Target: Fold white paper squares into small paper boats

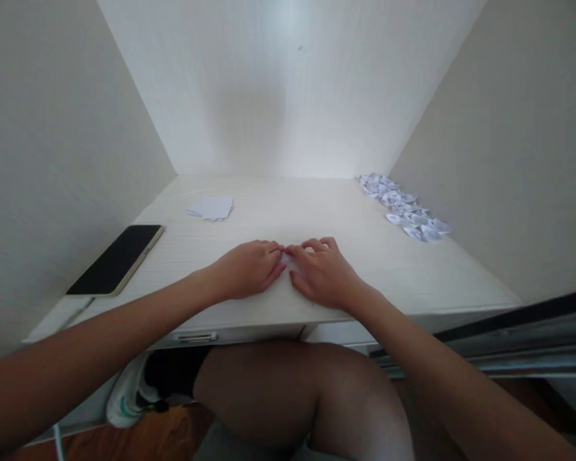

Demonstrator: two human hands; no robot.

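Note:
My left hand [249, 267] and my right hand [322, 273] rest side by side on the pale desk [374, 256], fingertips meeting at the middle. Their fingers are curled and pressed down onto a small white piece of paper [284, 258], which is almost entirely hidden under them. A small stack of white paper squares [212, 207] lies further back on the left. Along the right wall runs a heap of several folded white paper pieces [406, 208].
A dark phone [118, 258] lies face up at the desk's left edge with a white cable [57, 315] running from it. Walls close the desk in on the left, back and right. My knee [288, 390] is under the desk's front edge.

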